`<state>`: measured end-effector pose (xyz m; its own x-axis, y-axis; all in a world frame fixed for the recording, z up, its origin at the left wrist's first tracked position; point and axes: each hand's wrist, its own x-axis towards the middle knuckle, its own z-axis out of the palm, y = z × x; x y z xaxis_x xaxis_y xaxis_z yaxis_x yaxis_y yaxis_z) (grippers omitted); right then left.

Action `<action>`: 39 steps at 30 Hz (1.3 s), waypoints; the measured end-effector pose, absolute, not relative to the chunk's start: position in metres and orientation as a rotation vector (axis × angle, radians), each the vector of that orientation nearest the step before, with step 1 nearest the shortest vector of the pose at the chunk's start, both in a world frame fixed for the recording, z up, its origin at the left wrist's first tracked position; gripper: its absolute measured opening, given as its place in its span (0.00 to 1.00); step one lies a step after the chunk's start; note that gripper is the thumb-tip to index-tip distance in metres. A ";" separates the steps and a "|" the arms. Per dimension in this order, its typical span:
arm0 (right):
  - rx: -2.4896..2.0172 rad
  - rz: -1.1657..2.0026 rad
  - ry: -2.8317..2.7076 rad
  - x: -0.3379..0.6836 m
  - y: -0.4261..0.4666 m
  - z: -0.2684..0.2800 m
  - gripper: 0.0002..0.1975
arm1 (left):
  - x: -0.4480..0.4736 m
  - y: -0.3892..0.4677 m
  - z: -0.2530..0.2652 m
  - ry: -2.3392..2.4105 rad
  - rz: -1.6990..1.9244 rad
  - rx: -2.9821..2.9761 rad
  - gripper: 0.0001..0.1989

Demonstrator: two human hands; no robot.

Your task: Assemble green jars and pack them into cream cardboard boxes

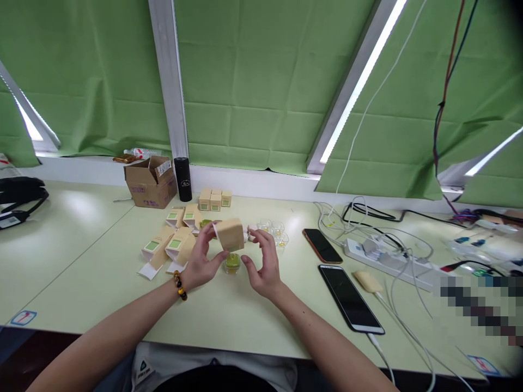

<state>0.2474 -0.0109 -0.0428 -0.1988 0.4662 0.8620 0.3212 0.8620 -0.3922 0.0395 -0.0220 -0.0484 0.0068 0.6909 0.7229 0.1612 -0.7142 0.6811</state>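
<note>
My left hand (203,260) grips a small kraft paper box (230,235) between thumb and fingers, tilted above the table. To its right is my right hand (265,267), its thumb and fingers apart and curved, with the fingertips close to the box's right end. Whether they touch a pale flap there I cannot tell. Just below the box, between both hands, stands a small glass jar with a green lid (232,262). Several opened kraft boxes (180,242) with green labels lie left of my left hand. Behind my right hand sit several clear small containers (278,231) with yellowish bits.
Small closed boxes (215,200) stand at the back, near a black cylinder (183,179) and an open cardboard carton (150,185). To the right lie two phones (350,298), a white power strip (388,261), a beige charging case (368,281) and tangled cables.
</note>
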 end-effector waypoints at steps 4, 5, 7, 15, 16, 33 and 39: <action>-0.509 -0.010 -1.822 0.251 -0.008 -0.047 0.33 | 0.035 -0.026 -0.042 0.839 1.828 2.439 0.31; -0.493 -0.042 -1.823 0.251 -0.007 -0.048 0.33 | 0.035 -0.027 -0.041 0.867 1.868 2.536 0.29; -0.484 -0.096 -1.812 0.252 -0.004 -0.050 0.33 | 0.033 -0.028 -0.040 0.958 1.975 2.673 0.25; -0.455 -0.264 -1.752 0.252 0.000 -0.049 0.29 | 0.028 -0.031 -0.046 1.056 2.105 2.892 0.22; -0.462 -0.269 -1.751 0.252 0.000 -0.049 0.29 | 0.029 -0.031 -0.045 1.055 2.113 2.902 0.22; -0.476 -0.064 -1.805 0.251 -0.006 -0.047 0.36 | 0.043 -0.023 -0.055 0.939 1.803 1.839 0.36; -0.468 -0.006 -1.833 0.250 -0.007 -0.046 0.37 | 0.046 -0.021 -0.043 0.876 1.819 1.617 0.24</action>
<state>0.2504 -0.0068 -0.0456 -0.2354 0.3122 0.9204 0.3183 0.9195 -0.2305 0.0460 -0.0211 -0.0433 -0.1268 0.7622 0.6348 0.0209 -0.6377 0.7700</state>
